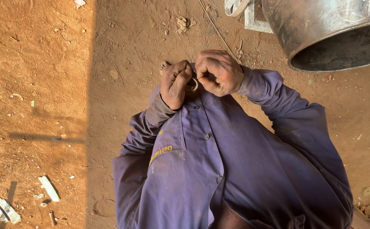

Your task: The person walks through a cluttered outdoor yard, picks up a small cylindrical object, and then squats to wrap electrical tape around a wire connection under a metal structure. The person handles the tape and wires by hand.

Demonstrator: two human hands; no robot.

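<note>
Both hands meet at the upper middle of the head view, against the front of a purple button-up work coat. My left hand is curled shut, its fingers pinching one side of a small pale ring-like piece. My right hand is closed around the other side of the same piece, touching the left hand. Most of the piece is hidden by the fingers, so I cannot tell what it is. Purple sleeves cover both arms down to the wrists.
A large rusty metal drum lies on its side at the top right, with a pale metal frame beside it. The ground is red dirt, with white scraps at lower left and small discs at lower right.
</note>
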